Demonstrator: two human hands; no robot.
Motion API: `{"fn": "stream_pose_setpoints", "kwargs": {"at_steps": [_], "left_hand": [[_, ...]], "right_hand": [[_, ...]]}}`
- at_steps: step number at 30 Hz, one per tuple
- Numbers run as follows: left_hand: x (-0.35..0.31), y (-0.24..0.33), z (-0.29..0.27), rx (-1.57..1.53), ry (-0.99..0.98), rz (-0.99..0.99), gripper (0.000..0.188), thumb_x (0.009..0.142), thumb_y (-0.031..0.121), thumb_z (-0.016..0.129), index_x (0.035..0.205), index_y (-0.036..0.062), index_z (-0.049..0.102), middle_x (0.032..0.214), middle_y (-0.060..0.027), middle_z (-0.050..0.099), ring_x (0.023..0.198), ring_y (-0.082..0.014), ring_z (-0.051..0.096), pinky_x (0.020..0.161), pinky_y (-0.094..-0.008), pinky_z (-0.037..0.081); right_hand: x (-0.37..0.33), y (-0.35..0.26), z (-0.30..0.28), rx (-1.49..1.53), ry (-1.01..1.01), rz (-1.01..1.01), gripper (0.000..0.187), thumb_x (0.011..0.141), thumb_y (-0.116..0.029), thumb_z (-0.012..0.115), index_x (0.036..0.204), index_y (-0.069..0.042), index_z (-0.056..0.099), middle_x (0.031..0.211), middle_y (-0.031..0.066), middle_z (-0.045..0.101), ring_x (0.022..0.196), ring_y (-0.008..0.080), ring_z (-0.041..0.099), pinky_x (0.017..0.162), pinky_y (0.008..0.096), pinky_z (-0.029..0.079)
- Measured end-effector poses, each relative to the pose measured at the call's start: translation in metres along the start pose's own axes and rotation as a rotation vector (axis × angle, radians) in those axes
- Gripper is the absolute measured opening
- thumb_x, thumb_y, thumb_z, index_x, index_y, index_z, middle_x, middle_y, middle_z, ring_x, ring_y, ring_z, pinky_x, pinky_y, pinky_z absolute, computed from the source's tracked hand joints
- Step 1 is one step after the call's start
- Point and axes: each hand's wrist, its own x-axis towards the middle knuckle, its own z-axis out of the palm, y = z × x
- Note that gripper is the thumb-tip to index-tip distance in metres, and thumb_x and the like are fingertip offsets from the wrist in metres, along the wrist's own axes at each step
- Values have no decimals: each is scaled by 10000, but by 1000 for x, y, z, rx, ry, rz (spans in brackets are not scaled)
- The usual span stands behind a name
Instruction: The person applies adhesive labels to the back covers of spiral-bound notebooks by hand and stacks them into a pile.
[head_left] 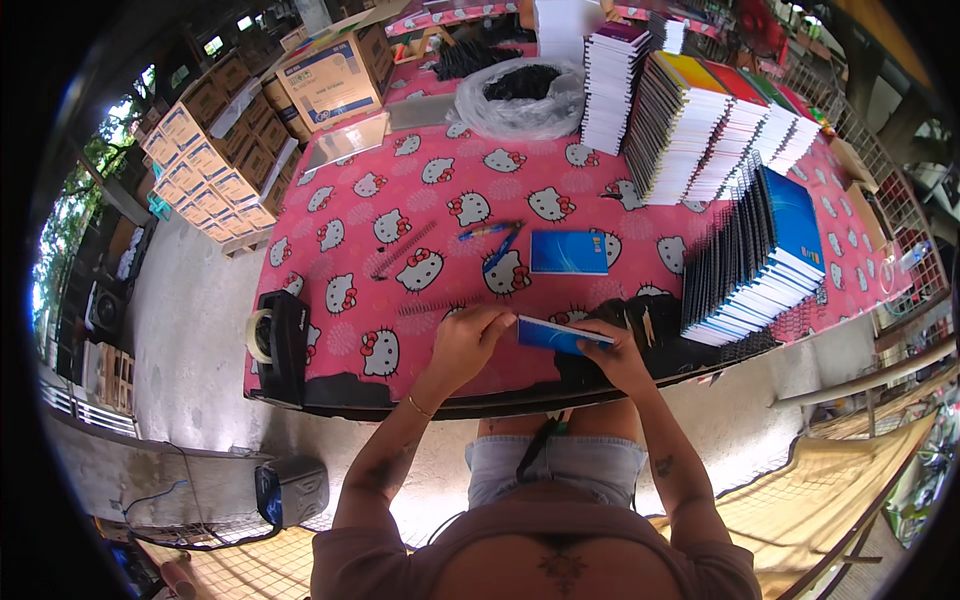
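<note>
My right hand grips a small blue notebook by its right end, thumb on the cover, just above the table's near edge. Close against the notebook's left end is my left hand, its fingers pinched together; what lies between them is too small to make out. A dark spiral coil shows just beyond my left hand. Farther away lie a second blue notebook, flat on the tablecloth, a pair of blue-handled pliers and another loose coil.
Blue spiral-bound notebooks stand in a row at right, with taller notebook stacks behind. A tape dispenser sits at the near left corner. A plastic bag of black coils lies at the back. Cardboard boxes are piled at left.
</note>
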Motion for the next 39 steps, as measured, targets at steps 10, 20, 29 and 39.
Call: {"fn": "stream_pose_setpoints", "kwargs": {"at_steps": [10, 20, 29, 39], "left_hand": [[25, 17, -15, -50, -388, 124, 370, 884, 272, 667, 1202, 90, 607, 1147, -123, 600, 867, -274, 631, 710, -399, 499], [10, 49, 23, 482, -54, 332, 417, 912, 323, 604, 1243, 74, 562, 1195, -96, 582, 1091, -244, 573, 1124, -583, 165], [54, 40, -13, -13, -401, 408, 178, 826, 225, 730, 940, 125, 638, 835, -3, 637, 801, -191, 633, 1078, -454, 320], [54, 43, -9, -106, -501, 332, 238, 816, 249, 745, 932, 78, 627, 824, -68, 622, 769, -264, 616, 764, -415, 466]], "right_hand": [[-22, -36, -5, -114, 4, 0, 291, 919, -73, 625, 1202, -8, 634, 1104, 116, 685, 1031, 160, 619, 893, 299, 469], [-42, -57, 18, -81, 295, 79, 285, 904, -26, 609, 1185, -5, 647, 1089, 129, 701, 989, 157, 646, 863, 289, 494], [-46, -58, -3, -212, 105, -43, 301, 911, -18, 603, 1209, -28, 644, 1107, 133, 695, 992, 153, 650, 871, 293, 493], [-52, -51, -3, -139, 93, 49, 310, 921, -36, 600, 1230, -32, 634, 1089, 124, 702, 966, 150, 652, 859, 289, 500]]}}
